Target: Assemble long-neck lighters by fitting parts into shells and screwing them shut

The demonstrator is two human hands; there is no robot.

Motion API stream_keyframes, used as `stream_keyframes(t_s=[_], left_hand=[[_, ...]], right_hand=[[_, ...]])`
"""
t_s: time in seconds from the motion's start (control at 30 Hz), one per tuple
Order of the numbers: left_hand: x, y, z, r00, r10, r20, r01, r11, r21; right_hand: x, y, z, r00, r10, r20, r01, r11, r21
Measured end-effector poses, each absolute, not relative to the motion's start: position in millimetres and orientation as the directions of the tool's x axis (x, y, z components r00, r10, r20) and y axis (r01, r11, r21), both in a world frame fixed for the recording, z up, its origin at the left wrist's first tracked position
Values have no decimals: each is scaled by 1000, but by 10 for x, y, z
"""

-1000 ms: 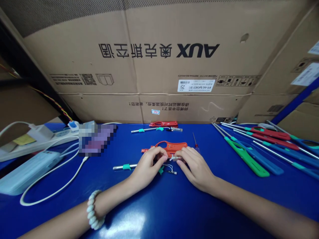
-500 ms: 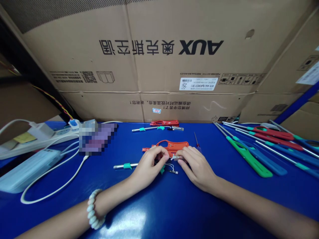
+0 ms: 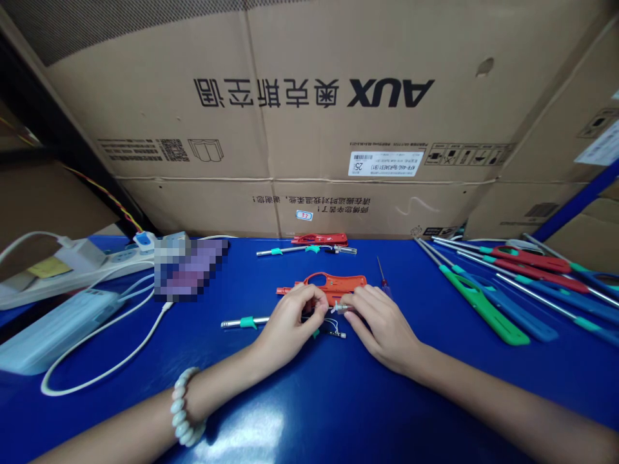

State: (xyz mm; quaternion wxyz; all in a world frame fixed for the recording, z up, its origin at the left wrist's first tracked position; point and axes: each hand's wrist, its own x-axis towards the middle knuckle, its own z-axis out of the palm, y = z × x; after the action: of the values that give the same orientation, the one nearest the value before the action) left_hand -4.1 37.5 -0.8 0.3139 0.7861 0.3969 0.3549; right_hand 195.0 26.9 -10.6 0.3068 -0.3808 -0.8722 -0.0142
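Observation:
My right hand [image 3: 384, 322] is closed around a small clear lighter fuel tank [image 3: 343, 308], whose white valve end points left. My left hand [image 3: 294, 314] pinches thumb and forefinger close to that valve; what lies between the fingertips is too small to make out. Just beyond both hands rests an orange lighter casing half [image 3: 338, 281], partly covered by them. Under my left hand runs a metal lighter tube [image 3: 229, 323] with a green collar [image 3: 248, 322]. Thin white wires and a small black igniter [image 3: 334, 333] stick out to its right.
Behind lie a red casing half [image 3: 324, 239] and a second tube assembly [image 3: 290, 250]. A screwdriver [image 3: 383, 277] is beyond my right hand. Several lighters [image 3: 483, 306] are at right. Left are a power bank [image 3: 58, 328], a power strip [image 3: 120, 261] and cables. A cardboard box [image 3: 300, 142] stands behind.
My two hands stay nearly in place. The clear fuel tank and its white valve have turned slightly between my fingers. Nothing else has visibly moved.

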Motion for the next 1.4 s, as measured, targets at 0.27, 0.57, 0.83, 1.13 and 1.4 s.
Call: stream_keyframes(t_s=[0.27,0.57,0.83,1.13,1.4], left_hand=[[-37,369,-10,446,839,312,414,-502,760],[-37,386,-24,446,833,326,411,-514,753],[-37,376,-25,443,834,331,413,-517,750],[-40,383,-53,445,831,335,405,-520,752],[-30,380,-36,444,832,331,401,-515,757]], right_hand=[[1946,263,-90,-543,633,552,672,722,-165],[1943,270,-111,-548,623,559,666,729,-159],[1944,272,-117,-556,624,549,668,728,-151],[1945,272,-114,-556,619,555,660,734,-157],[1944,284,-123,-561,622,545,658,736,-162]])
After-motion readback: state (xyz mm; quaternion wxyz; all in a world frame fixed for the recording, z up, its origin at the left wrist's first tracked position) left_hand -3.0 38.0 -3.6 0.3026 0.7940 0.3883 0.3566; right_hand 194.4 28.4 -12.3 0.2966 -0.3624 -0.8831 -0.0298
